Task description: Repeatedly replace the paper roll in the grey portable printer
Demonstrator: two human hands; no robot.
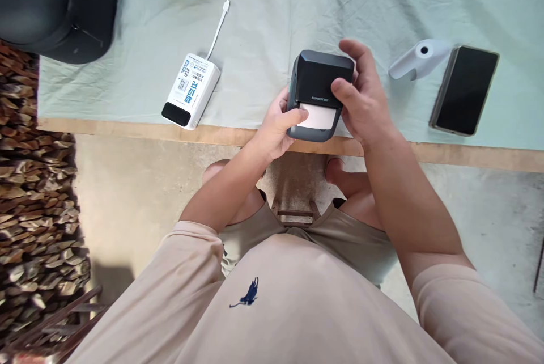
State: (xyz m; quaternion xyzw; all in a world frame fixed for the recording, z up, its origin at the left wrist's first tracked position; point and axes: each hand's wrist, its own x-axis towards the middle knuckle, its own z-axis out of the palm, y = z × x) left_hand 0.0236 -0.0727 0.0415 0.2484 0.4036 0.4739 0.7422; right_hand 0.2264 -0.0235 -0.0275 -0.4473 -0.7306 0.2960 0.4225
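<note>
Two hands are closed on a small dark grey label printer (319, 83), which is held at the near edge of the desk (272, 18), straight ahead of the body. Neither hand is nearer, as contact is made from both flanks. The left hand (274, 131) is set against the lower left corner, with its thumb laid across onto the white paper (318, 117) showing at the front slot. The right hand (368, 106) is wrapped round the right side, its fingers (355, 52) curled over the far top edge and the thumb pressed on the lid. The printer's long axis is pointed away from the body, almost square to the desk edge. A matt casing with rounded corners is seen, with a small pale brand mark above the slot. Whether the base rests on the desk or is lifted clear cannot be told. A white power bank (191, 91) lies well to the left, and a paper roll (419, 56) and smartphone (464, 91) lie to the right.
</note>
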